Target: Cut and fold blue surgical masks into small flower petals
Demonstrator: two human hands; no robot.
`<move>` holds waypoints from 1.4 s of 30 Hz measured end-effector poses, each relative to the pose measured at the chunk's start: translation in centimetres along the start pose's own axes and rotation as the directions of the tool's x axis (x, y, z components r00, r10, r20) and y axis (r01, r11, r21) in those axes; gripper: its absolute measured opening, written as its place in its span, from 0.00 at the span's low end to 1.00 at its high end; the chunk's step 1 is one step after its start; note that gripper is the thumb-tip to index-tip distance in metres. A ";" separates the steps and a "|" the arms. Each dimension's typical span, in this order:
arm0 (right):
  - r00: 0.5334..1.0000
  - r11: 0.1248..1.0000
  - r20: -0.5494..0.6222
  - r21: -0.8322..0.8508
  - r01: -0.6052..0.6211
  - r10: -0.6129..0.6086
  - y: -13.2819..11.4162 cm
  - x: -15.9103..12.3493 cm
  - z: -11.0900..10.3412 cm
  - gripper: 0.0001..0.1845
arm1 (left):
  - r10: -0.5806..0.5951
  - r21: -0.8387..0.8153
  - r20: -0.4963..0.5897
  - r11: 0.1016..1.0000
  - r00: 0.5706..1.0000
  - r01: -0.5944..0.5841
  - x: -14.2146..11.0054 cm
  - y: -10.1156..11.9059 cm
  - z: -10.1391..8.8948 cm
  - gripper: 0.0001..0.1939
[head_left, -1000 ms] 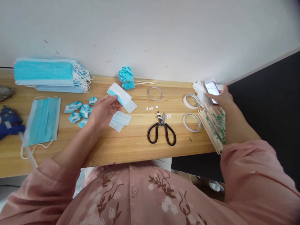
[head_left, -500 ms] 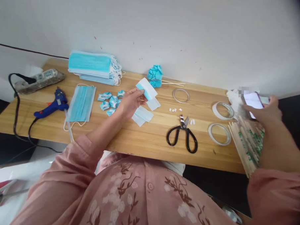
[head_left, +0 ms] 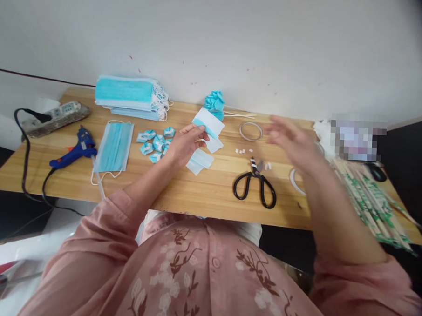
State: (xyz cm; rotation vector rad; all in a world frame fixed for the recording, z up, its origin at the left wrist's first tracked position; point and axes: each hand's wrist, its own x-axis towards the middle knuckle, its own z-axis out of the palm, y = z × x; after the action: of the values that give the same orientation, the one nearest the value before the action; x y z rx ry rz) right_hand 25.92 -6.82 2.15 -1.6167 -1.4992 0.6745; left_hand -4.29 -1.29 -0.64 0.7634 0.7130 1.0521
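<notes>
My left hand (head_left: 187,142) is closed, pinching a piece of cut face mask (head_left: 209,122) with white and light blue bands. Below it on the table lie more cut mask pieces (head_left: 198,161). My right hand (head_left: 289,138) is in the air above the table, somewhat blurred, its fingers stretched out with nothing seen in them. Near its fingertips is a narrow roll of tape (head_left: 251,131). Black-handled scissors (head_left: 255,173) lie with blades apart, small white bits (head_left: 244,151) beside them. Folded blue-and-white pieces (head_left: 154,144) are grouped left of my left hand.
A mask stack (head_left: 126,94), a single mask (head_left: 115,145), a blue glue gun (head_left: 76,147) and a power strip (head_left: 59,116) occupy the left. Blue flowers (head_left: 214,103) on sticks lie at the back. Bundled wooden sticks (head_left: 373,202) and a pixelated phone (head_left: 357,138) are at right.
My right hand has let go of the phone at the far right and moved left over the table. My left hand keeps hold of the mask piece, almost unmoved.
</notes>
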 end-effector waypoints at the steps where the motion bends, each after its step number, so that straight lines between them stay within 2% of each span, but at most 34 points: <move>1: 0.992 0.991 0.128 0.133 -0.011 -0.007 -0.7 0.0 2.5 0.35 | 0.002 -0.001 0.006 1.000 1.000 -0.002 -0.1 0.0 0.1 0.17; 3: 0.965 0.962 0.242 0.273 0.030 -0.099 -1.5 0.3 6.6 0.41 | 0.007 -0.001 0.009 1.000 1.000 -0.007 -0.2 0.0 0.3 0.17; 5: 0.948 0.939 0.268 0.336 0.075 -0.172 -2.0 0.9 9.5 0.42 | 0.008 0.000 0.014 1.000 1.000 -0.008 -0.3 -0.1 0.4 0.17; 7: 0.946 0.921 0.260 0.381 0.081 -0.191 -2.2 1.4 11.2 0.39 | 0.006 0.003 0.020 1.000 1.000 -0.006 -0.3 -0.1 0.4 0.16; 9: 0.956 0.911 0.237 0.407 0.065 -0.174 -2.2 1.6 11.9 0.33 | 0.001 0.015 0.018 1.000 1.000 -0.001 -0.2 -0.2 0.5 0.15; 13: 0.978 0.915 0.119 0.388 0.111 -0.169 -2.1 1.4 12.3 0.24 | -0.008 0.025 0.003 1.000 1.000 0.008 -0.1 -0.6 0.5 0.12; 15: 0.979 0.915 0.081 0.377 0.143 -0.187 -1.8 1.2 12.6 0.25 | -0.011 0.021 0.009 1.000 1.000 0.010 -0.1 -0.9 0.5 0.13; 19: 0.975 0.923 0.097 0.353 0.152 -0.198 -1.1 0.9 12.8 0.28 | 0.000 0.009 0.008 1.000 1.000 0.000 0.1 -0.9 0.4 0.12; 22: 0.977 0.941 0.044 0.280 0.189 -0.209 -1.4 0.7 11.7 0.28 | 0.002 0.003 -0.012 1.000 1.000 -0.002 0.2 -0.4 0.2 0.11; 24: 0.969 0.956 -0.039 0.161 0.247 -0.243 -2.1 0.5 10.3 0.26 | -0.004 -0.007 -0.028 1.000 1.000 0.003 0.3 -0.1 0.1 0.12; 26: 0.938 0.942 -0.096 0.006 0.334 -0.332 -3.2 0.1 9.0 0.24 | -0.020 -0.013 -0.032 1.000 0.999 0.020 0.4 0.1 0.0 0.12; 27: 0.918 0.921 -0.090 -0.076 0.381 -0.387 -3.7 -0.1 8.4 0.23 | -0.033 -0.013 -0.029 0.999 0.999 0.033 0.4 0.1 0.1 0.13; 30: 0.838 0.805 0.065 -0.247 0.540 -0.542 -4.8 -0.2 7.6 0.20 | -0.069 -0.015 -0.018 0.998 0.997 0.068 0.2 -0.1 0.2 0.14; 32: 0.781 0.729 0.160 -0.285 0.622 -0.603 -4.9 0.2 7.8 0.19 | -0.072 -0.027 -0.009 0.997 0.997 0.072 0.2 -0.3 0.3 0.14; 34: 0.744 0.687 0.212 -0.289 0.667 -0.634 -4.5 0.7 8.2 0.19 | -0.064 -0.040 0.004 0.997 0.998 0.064 0.2 -0.6 0.2 0.13; 38: 0.720 0.665 0.222 -0.280 0.693 -0.657 -3.6 1.6 9.3 0.16 | -0.035 -0.047 0.034 0.998 0.999 0.037 0.3 -1.1 -0.1 0.12; 42: 0.736 0.680 0.167 -0.292 0.672 -0.656 -3.2 1.5 9.9 0.10 | -0.015 -0.025 0.060 1.000 0.998 0.016 0.1 -1.2 0.0 0.11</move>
State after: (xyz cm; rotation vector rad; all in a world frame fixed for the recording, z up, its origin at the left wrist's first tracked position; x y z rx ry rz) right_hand 16.22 -3.45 -0.24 -1.1263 -2.1588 0.0336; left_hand -3.70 -1.51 -1.62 0.7626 0.6525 1.0187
